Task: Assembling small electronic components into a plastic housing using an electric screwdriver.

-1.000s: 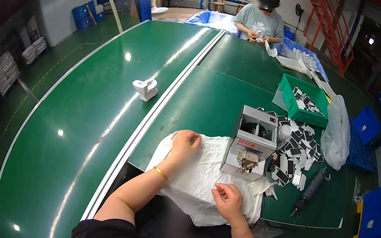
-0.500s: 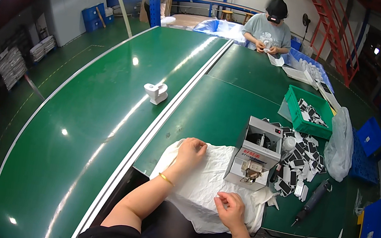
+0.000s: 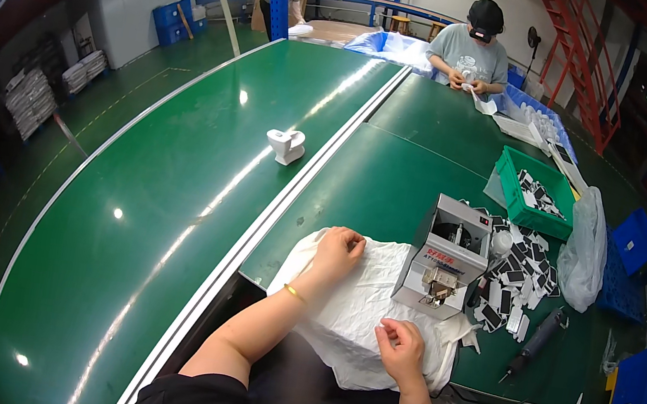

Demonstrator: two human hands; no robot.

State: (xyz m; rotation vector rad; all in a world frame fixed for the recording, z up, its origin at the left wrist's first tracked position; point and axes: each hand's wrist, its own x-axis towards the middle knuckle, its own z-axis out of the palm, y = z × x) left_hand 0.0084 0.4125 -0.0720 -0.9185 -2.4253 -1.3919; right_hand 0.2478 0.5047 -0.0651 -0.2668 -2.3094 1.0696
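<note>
My left hand [image 3: 338, 253] rests at the far left part of a white cloth [image 3: 364, 292], its fingers curled in toward the thumb. Nearer to me, my right hand [image 3: 400, 352] is over the cloth's right part, thumb and forefinger drawn together. Whatever either hand may hold is hidden or too small to make out. A grey benchtop machine [image 3: 444, 258] with an open top and a metal mechanism at its front stands just beyond my right hand. Beside the machine's front right corner lies a crumpled white glove-like piece of fabric [image 3: 456, 331].
Small black-and-white parts [image 3: 525, 278] are heaped right of the machine, near a green crate [image 3: 537, 200], plastic bag [image 3: 583, 253] and electric screwdriver [image 3: 537, 343]. A toilet-shaped white item [image 3: 286, 146] stands on the green conveyor belt [image 3: 176, 180]. A co-worker [image 3: 471, 53] handles a part beyond.
The view has shifted, so most of the scene sits slightly farther right. Both hands keep nearly the same places on the cloth. The white toilet-shaped item stays on the belt.
</note>
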